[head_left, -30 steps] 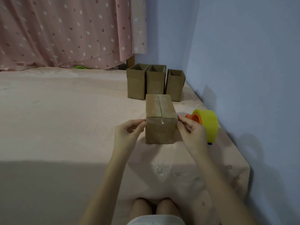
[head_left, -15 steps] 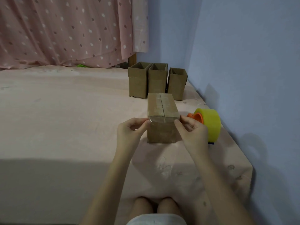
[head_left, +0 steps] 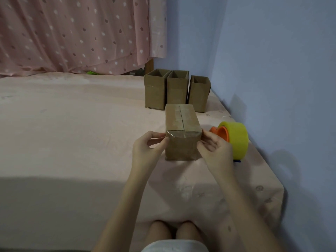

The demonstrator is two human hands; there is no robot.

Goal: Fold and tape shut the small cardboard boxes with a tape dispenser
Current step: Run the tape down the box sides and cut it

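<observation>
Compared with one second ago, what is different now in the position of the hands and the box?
Very little. Both hands slid slightly along the near top edge of the closed box: the left hand pinches its left corner, the right hand touches the right side. The box did not move. The tape dispenser and three open boxes stayed where they were.

Brown cardboard boxes (head_left: 182, 131) stand on a pale pink bedsheet (head_left: 72, 133) (faint motifs printed near the right edge). The tape roll (head_left: 238, 140) is yellow on an orange hub; the far curtain (head_left: 72, 33) is pink, dotted white and brown. The right wall (head_left: 272, 60) is blue.
</observation>
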